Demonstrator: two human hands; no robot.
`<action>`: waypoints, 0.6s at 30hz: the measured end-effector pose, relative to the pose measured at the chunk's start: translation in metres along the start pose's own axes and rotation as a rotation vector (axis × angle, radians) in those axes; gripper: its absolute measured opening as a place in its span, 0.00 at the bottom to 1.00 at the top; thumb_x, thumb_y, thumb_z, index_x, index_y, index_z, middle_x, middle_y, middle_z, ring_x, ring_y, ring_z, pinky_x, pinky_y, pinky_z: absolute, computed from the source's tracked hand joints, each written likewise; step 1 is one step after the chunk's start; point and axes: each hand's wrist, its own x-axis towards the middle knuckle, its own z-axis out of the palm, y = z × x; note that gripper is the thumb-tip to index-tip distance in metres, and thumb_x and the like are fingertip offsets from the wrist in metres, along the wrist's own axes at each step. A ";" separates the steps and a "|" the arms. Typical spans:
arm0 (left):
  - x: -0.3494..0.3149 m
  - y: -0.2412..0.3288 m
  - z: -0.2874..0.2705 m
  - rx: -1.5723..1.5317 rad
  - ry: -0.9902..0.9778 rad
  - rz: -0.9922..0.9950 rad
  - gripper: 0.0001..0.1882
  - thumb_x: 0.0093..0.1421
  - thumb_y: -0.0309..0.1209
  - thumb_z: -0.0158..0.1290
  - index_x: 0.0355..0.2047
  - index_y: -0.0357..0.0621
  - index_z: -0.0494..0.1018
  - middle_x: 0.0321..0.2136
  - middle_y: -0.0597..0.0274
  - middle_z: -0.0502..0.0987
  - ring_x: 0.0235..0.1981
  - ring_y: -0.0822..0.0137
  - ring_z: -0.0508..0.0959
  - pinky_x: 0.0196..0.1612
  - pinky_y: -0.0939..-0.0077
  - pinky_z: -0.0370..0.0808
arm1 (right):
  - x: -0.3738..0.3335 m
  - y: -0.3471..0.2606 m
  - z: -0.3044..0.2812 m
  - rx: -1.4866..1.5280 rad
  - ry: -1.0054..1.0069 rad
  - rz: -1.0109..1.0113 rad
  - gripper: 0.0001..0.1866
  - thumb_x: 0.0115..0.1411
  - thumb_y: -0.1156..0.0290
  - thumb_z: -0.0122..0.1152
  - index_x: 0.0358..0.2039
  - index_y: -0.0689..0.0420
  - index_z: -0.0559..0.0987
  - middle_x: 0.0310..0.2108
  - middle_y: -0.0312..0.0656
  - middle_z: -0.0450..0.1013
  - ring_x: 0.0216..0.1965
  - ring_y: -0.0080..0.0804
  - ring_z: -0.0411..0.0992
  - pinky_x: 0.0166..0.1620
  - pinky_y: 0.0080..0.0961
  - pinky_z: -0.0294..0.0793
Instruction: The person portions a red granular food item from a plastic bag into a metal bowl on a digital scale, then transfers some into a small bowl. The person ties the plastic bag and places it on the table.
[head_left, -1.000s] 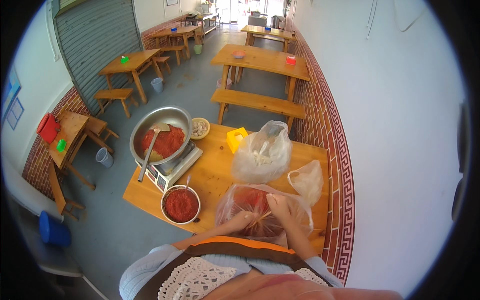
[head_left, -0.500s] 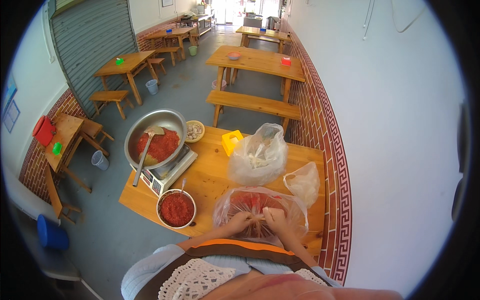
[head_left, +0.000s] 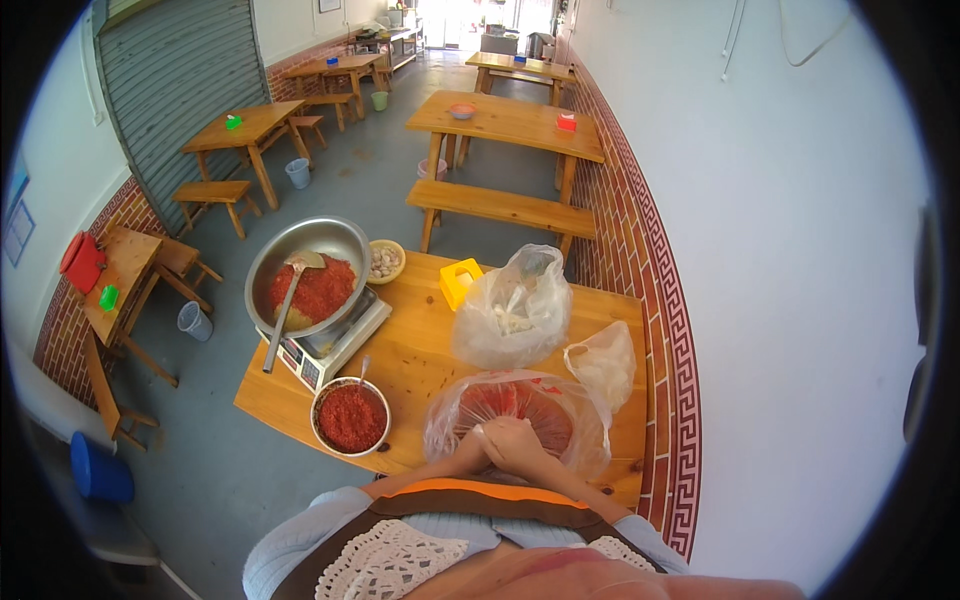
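Observation:
A clear plastic bag (head_left: 545,402) with red contents lies at the near edge of the wooden table (head_left: 420,310), its film pulled into creases toward me. My right hand (head_left: 512,444) is closed on the gathered plastic, laid over the front of the left. Beside it, my left hand (head_left: 472,456) is closed at the same bunched spot, its fingertips partly hidden by the right. To the left stands a white bowl (head_left: 351,416) of red chopped paste with a spoon handle sticking up. Behind the bag sits another plastic bag (head_left: 512,305) with pale contents.
A steel basin (head_left: 262,262) of red mash, a ladle (head_left: 285,305) across it, rests on a scale (head_left: 335,350). Nearby are a yellow bowl (head_left: 387,262) of pale pieces, a yellow box (head_left: 458,283) and a crumpled bag (head_left: 606,367). A brick-patterned wall (head_left: 655,330) borders the right.
My hands have come together: the right has moved left over the left one, bunching the bag's plastic between them. The rest only shifts slightly with the view.

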 end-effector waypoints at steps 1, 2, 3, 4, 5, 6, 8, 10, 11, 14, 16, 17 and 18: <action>-0.001 -0.001 0.000 0.015 -0.037 -0.111 0.09 0.60 0.25 0.53 0.39 0.37 0.78 0.35 0.49 0.81 0.37 0.54 0.81 0.40 0.66 0.76 | 0.000 0.003 -0.001 -0.033 -0.056 0.015 0.14 0.63 0.63 0.56 0.37 0.63 0.79 0.34 0.53 0.77 0.38 0.53 0.76 0.45 0.40 0.75; 0.000 -0.003 -0.002 0.041 -0.026 -0.054 0.09 0.60 0.26 0.53 0.39 0.37 0.78 0.35 0.50 0.80 0.37 0.54 0.81 0.40 0.67 0.76 | -0.002 0.008 -0.002 0.007 -0.051 0.083 0.16 0.63 0.62 0.57 0.41 0.64 0.78 0.36 0.54 0.76 0.41 0.52 0.75 0.46 0.39 0.75; -0.002 -0.006 -0.003 0.072 -0.014 -0.032 0.09 0.59 0.26 0.54 0.39 0.37 0.78 0.36 0.50 0.80 0.38 0.54 0.81 0.40 0.67 0.76 | -0.005 0.015 -0.004 0.054 -0.031 0.129 0.18 0.62 0.62 0.58 0.45 0.64 0.77 0.39 0.54 0.76 0.43 0.51 0.75 0.48 0.38 0.74; -0.003 -0.009 -0.004 0.104 -0.016 -0.010 0.09 0.59 0.26 0.54 0.39 0.38 0.78 0.37 0.51 0.80 0.38 0.54 0.81 0.40 0.67 0.76 | -0.009 0.024 -0.007 0.102 -0.010 0.177 0.21 0.62 0.61 0.60 0.49 0.65 0.77 0.42 0.55 0.75 0.46 0.50 0.75 0.50 0.37 0.74; -0.004 -0.012 -0.006 0.110 -0.052 -0.011 0.09 0.59 0.27 0.54 0.40 0.38 0.78 0.37 0.51 0.80 0.39 0.54 0.81 0.40 0.66 0.76 | -0.016 0.031 -0.006 0.155 -0.052 0.171 0.23 0.61 0.62 0.61 0.51 0.65 0.75 0.44 0.55 0.74 0.47 0.50 0.74 0.51 0.36 0.73; -0.006 -0.015 -0.008 0.113 -0.099 -0.009 0.10 0.59 0.27 0.54 0.40 0.38 0.78 0.37 0.50 0.79 0.39 0.53 0.80 0.40 0.66 0.76 | -0.025 0.038 -0.003 0.204 -0.094 0.167 0.25 0.60 0.63 0.63 0.53 0.65 0.74 0.46 0.55 0.73 0.48 0.49 0.73 0.51 0.36 0.73; -0.006 -0.020 -0.008 0.139 -0.136 -0.009 0.10 0.58 0.27 0.54 0.40 0.39 0.78 0.37 0.50 0.78 0.39 0.53 0.80 0.40 0.66 0.75 | -0.041 0.054 0.002 0.269 -0.122 0.152 0.27 0.59 0.65 0.65 0.55 0.64 0.73 0.47 0.54 0.72 0.48 0.47 0.72 0.52 0.35 0.72; -0.007 -0.023 -0.008 0.153 -0.137 -0.036 0.10 0.58 0.27 0.54 0.40 0.39 0.78 0.36 0.49 0.78 0.39 0.52 0.80 0.40 0.65 0.75 | -0.053 0.068 0.009 0.312 -0.088 0.132 0.27 0.57 0.68 0.66 0.56 0.64 0.72 0.46 0.53 0.72 0.47 0.45 0.72 0.51 0.34 0.72; -0.008 -0.025 -0.010 0.206 -0.141 -0.060 0.10 0.58 0.27 0.54 0.40 0.39 0.78 0.36 0.49 0.78 0.38 0.52 0.79 0.40 0.65 0.75 | -0.059 0.074 0.012 0.325 -0.078 0.140 0.26 0.57 0.69 0.66 0.56 0.63 0.73 0.45 0.52 0.72 0.47 0.45 0.72 0.51 0.34 0.72; -0.011 -0.031 -0.014 0.215 -0.170 -0.092 0.09 0.60 0.26 0.54 0.40 0.37 0.78 0.35 0.48 0.77 0.37 0.52 0.79 0.40 0.66 0.74 | -0.070 0.085 0.021 0.334 -0.037 0.162 0.23 0.57 0.71 0.66 0.53 0.62 0.75 0.42 0.50 0.73 0.44 0.45 0.72 0.49 0.33 0.72; -0.013 -0.036 -0.013 0.173 -0.137 -0.025 0.08 0.61 0.26 0.53 0.39 0.37 0.77 0.34 0.49 0.77 0.36 0.53 0.79 0.40 0.67 0.74 | -0.074 0.086 0.026 0.306 0.006 0.199 0.18 0.58 0.72 0.65 0.49 0.61 0.78 0.39 0.49 0.74 0.42 0.45 0.73 0.46 0.32 0.73; -0.015 -0.038 -0.011 0.158 -0.093 0.027 0.08 0.62 0.26 0.53 0.39 0.37 0.77 0.33 0.49 0.77 0.35 0.53 0.79 0.40 0.67 0.74 | -0.076 0.085 0.029 0.307 0.027 0.218 0.15 0.58 0.72 0.64 0.47 0.61 0.79 0.37 0.48 0.75 0.40 0.44 0.73 0.45 0.32 0.73; -0.016 -0.039 -0.009 0.145 -0.051 0.074 0.07 0.63 0.26 0.53 0.38 0.37 0.77 0.33 0.49 0.77 0.35 0.53 0.79 0.40 0.67 0.74 | -0.077 0.083 0.032 0.318 0.056 0.257 0.13 0.59 0.73 0.64 0.44 0.61 0.80 0.36 0.48 0.75 0.39 0.44 0.73 0.44 0.32 0.73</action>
